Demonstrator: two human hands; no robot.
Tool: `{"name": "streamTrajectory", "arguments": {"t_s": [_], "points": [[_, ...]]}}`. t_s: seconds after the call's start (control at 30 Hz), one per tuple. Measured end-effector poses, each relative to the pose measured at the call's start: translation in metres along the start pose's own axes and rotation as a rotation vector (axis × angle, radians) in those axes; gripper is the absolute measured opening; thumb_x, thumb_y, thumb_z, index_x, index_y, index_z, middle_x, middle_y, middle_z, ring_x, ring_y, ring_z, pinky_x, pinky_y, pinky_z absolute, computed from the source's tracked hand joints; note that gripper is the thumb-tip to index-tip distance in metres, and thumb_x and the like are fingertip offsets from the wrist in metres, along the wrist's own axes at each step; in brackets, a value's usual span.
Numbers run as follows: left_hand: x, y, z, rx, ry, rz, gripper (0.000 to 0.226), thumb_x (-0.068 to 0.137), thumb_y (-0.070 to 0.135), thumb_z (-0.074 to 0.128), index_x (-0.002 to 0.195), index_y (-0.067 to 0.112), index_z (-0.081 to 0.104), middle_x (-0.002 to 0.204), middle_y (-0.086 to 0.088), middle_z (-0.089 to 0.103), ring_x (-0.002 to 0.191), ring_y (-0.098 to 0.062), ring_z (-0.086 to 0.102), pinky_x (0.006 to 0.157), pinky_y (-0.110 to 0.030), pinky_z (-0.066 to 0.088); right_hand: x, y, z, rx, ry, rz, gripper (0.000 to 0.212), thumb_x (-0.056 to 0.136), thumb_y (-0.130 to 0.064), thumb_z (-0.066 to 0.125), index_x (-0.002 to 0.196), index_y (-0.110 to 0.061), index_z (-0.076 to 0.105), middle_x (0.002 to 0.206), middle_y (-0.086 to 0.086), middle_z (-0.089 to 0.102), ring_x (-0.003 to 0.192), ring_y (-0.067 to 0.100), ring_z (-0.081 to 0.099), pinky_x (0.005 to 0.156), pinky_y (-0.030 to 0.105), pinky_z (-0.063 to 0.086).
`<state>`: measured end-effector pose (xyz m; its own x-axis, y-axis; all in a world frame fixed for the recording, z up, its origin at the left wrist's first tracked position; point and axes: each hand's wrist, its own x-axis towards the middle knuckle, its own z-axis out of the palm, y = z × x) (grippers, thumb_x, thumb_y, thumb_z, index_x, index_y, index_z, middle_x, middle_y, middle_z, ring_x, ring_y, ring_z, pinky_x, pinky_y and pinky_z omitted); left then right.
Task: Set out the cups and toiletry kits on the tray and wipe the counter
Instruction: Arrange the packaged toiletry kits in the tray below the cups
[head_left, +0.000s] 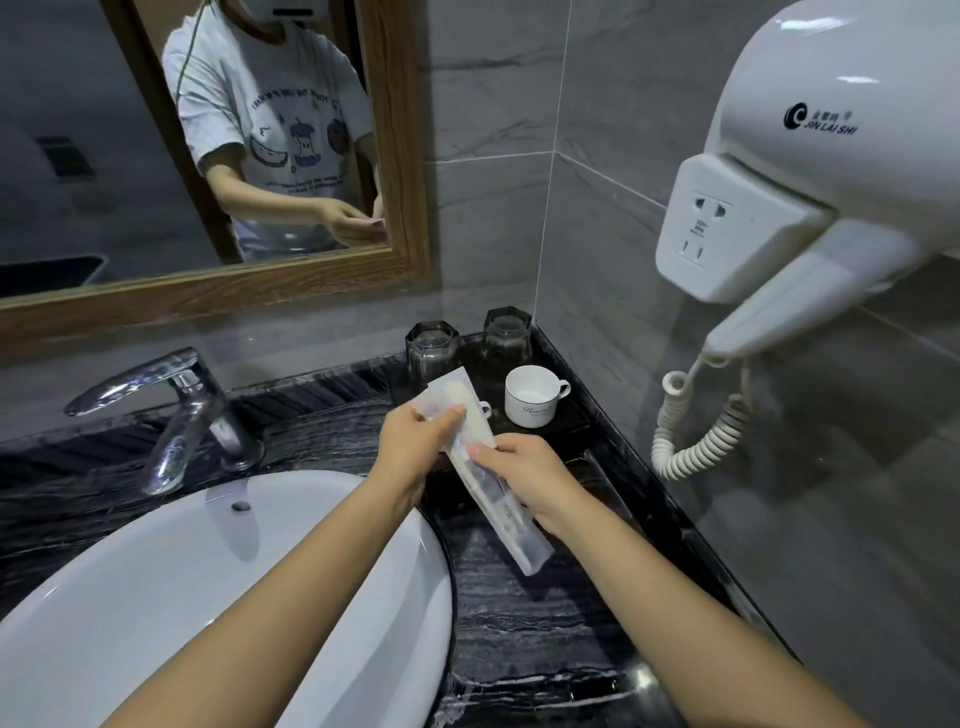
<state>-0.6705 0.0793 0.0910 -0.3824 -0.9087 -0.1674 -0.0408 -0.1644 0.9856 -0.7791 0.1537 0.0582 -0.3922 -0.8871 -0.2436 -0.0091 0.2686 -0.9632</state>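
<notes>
My left hand (415, 447) and my right hand (524, 473) both grip long white toiletry kit packets (498, 499), held above the front edge of the black tray (576, 421) in the counter's corner. The packets fan out at the top near my left thumb. On the tray stand two dark glass tumblers (432, 349) (507, 335) at the back and a white handled cup (530, 395) in front of them. A second white cup's handle (484, 408) peeks out behind the packets; the rest of it is hidden.
A white basin (218, 571) with a chrome tap (182, 410) fills the left. The black marble counter (524, 623) runs along the grey tiled wall. A white wall hair dryer (810, 176) with a coiled cord (696, 441) hangs at the right. A wood-framed mirror (400, 156) is behind.
</notes>
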Motion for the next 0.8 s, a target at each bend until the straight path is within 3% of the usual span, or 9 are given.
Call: {"name": "streamTrajectory", "arguments": {"t_s": [0.07,0.17,0.23,0.3,0.4,0.5,0.6,0.8], "points": [[0.001,0.003,-0.005,-0.016,0.020,-0.005,0.008,0.084,0.005,0.062,0.088,0.005,0.068,0.076,-0.006,0.069,0.062,-0.011,0.067,0.053,-0.021,0.052,0.001,0.000,0.004,0.025,-0.006,0.010,0.034,0.087,-0.023,0.063,0.096,0.009,0.064,0.080,0.013,0.056,0.075,0.021,0.050,0.067,0.033,0.040],[0.006,0.005,-0.015,-0.011,0.066,-0.022,0.004,0.082,0.006,0.064,0.083,0.006,0.068,0.080,-0.010,0.069,0.073,-0.024,0.064,0.069,-0.033,0.053,0.006,-0.002,0.009,-0.002,-0.032,0.013,0.031,0.087,-0.035,0.061,0.083,-0.004,0.066,0.077,0.007,0.060,0.072,0.019,0.055,0.065,0.029,0.045],[0.009,0.008,-0.022,-0.002,0.102,-0.010,0.005,0.081,0.004,0.065,0.086,0.003,0.068,0.080,-0.011,0.067,0.072,-0.024,0.062,0.073,-0.035,0.052,0.015,0.002,0.005,0.023,-0.007,0.025,0.034,0.089,-0.043,0.056,0.089,-0.010,0.066,0.082,0.004,0.067,0.080,0.020,0.063,0.074,0.030,0.053],[0.011,0.012,-0.031,0.001,0.131,-0.009,0.010,0.081,0.003,0.065,0.091,0.001,0.067,0.081,-0.012,0.066,0.070,-0.022,0.060,0.074,-0.035,0.051,0.026,0.011,-0.005,0.055,0.097,0.030,0.027,0.093,-0.035,0.053,0.091,-0.009,0.063,0.083,0.004,0.066,0.084,0.021,0.063,0.076,0.030,0.053],[0.014,0.012,-0.046,-0.013,0.157,-0.036,0.002,0.081,0.002,0.065,0.082,0.003,0.067,0.077,-0.010,0.065,0.068,-0.021,0.059,0.067,-0.031,0.051,0.043,0.038,-0.023,-0.267,0.344,0.055,0.021,0.091,-0.027,0.057,0.085,-0.007,0.061,0.085,0.008,0.062,0.084,0.024,0.058,0.072,0.032,0.045],[0.017,0.008,-0.058,-0.021,0.184,-0.052,0.003,0.081,0.003,0.065,0.081,0.006,0.066,0.075,-0.008,0.065,0.065,-0.019,0.060,0.063,-0.029,0.052,0.050,0.066,-0.026,-0.478,0.402,0.113,0.028,0.088,-0.024,0.062,0.103,-0.001,0.059,0.101,0.013,0.064,0.095,0.028,0.060,0.075,0.027,0.042],[0.019,0.002,-0.065,-0.012,0.196,-0.066,0.002,0.080,0.005,0.067,0.080,0.007,0.066,0.075,-0.007,0.067,0.065,-0.019,0.062,0.063,-0.029,0.054,0.055,0.082,-0.017,-0.458,0.394,0.086,0.033,0.086,-0.023,0.066,0.107,-0.001,0.056,0.110,0.015,0.061,0.097,0.028,0.061,0.073,0.025,0.042],[0.017,-0.011,-0.073,-0.010,0.204,-0.097,0.017,0.079,0.007,0.068,0.094,-0.002,0.066,0.081,-0.013,0.066,0.071,-0.023,0.061,0.074,-0.037,0.053,0.064,0.090,0.000,-0.361,0.494,0.063,0.017,0.085,-0.014,0.066,0.092,-0.003,0.055,0.100,0.018,0.063,0.078,0.021,0.054,0.068,0.024,0.038]]}}
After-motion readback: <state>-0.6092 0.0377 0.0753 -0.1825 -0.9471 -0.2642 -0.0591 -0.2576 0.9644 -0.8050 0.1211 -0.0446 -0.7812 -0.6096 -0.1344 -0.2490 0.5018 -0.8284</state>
